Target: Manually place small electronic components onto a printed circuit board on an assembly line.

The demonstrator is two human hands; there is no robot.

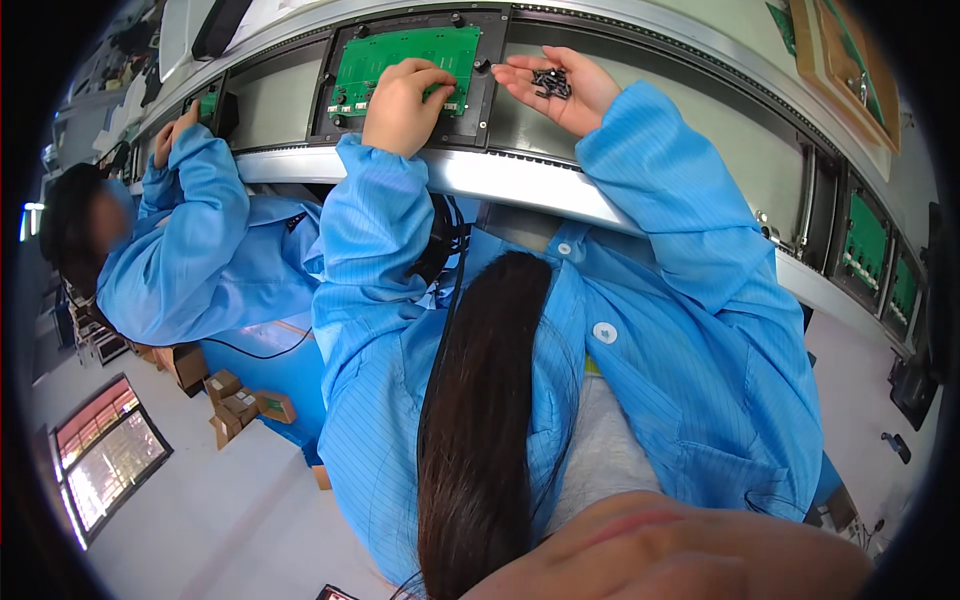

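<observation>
A green circuit board (375, 58) lies in a black carrier frame (492, 50) on the line in front of me. My left hand (400, 110) is over the board's right half, its thumb and fingers pinched together close to the near right corner. Whatever may be between those fingertips is hidden. Several small white connectors line the board's near edge. Right of the carrier, my right hand (590, 92) is turned palm up and cupped, fingers pointing left. A little heap of small black parts (552, 84), some with thin metal ends, rests in it.
A metal rail (500, 172) runs along the line's near side. At left, a co-worker in a blue coat (185, 270) handles another green board (208, 105). More boards in carriers (865, 240) sit far right. Cardboard boxes (238, 405) stand behind at lower left.
</observation>
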